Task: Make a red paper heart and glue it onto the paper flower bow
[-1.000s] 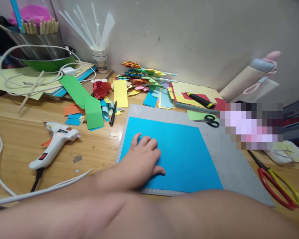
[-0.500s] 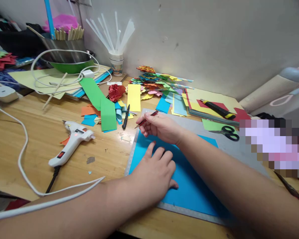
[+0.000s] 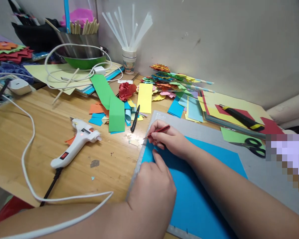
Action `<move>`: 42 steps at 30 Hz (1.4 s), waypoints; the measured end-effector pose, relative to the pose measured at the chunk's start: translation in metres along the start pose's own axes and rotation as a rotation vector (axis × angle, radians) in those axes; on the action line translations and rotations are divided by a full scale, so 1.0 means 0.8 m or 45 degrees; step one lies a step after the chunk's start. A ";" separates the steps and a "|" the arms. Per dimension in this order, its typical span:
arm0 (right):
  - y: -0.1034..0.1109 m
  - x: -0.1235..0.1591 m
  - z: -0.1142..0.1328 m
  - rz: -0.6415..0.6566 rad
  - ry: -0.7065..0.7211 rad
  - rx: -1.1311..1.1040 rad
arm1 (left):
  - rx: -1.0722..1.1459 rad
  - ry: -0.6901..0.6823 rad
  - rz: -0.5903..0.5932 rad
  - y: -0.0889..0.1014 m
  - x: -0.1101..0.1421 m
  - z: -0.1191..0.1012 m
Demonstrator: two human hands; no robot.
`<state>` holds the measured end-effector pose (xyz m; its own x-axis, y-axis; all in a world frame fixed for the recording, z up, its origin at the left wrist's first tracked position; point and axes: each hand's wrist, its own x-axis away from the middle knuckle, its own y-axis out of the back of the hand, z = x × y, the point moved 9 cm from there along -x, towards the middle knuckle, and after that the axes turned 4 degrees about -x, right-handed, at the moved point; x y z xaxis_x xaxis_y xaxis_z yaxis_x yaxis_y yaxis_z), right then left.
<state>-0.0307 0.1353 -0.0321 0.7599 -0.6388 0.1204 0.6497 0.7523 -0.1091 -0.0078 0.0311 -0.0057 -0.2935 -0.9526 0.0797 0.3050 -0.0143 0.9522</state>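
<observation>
A sheet of blue paper [image 3: 201,196] lies on a grey cutting mat [image 3: 257,172]. My right hand [image 3: 168,136] pinches a red and black pencil [image 3: 161,129] above the far left corner of the sheet. The pencil's tip points left, out past the mat's edge. My left hand [image 3: 154,192] rests over the left side of the blue paper. Its index finger stretches forward toward the right hand; the other fingers bend under and are mostly hidden. I see nothing held in it.
A white glue gun [image 3: 77,142] lies to the left, its cable near my forearm. A black pen [image 3: 135,119], green paper strips [image 3: 116,113] and a yellow strip [image 3: 145,98] lie beyond. Scissors [image 3: 254,146] and a utility knife [image 3: 241,118] are at right. A white cord [image 3: 27,159] crosses the left.
The view has shifted, so the table things sit differently. My left hand's spread fingers have drawn in, leaving the index finger extended. My right hand still holds the pencil.
</observation>
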 end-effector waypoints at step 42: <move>-0.024 0.022 0.021 0.059 0.357 0.869 | 0.122 -0.155 0.189 -0.010 0.004 -0.019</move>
<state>-0.0303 0.1120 -0.0111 0.8223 -0.5525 -0.1364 0.5291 0.6539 0.5408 0.0029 0.0237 -0.0176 -0.3606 -0.8985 0.2504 0.2668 0.1579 0.9507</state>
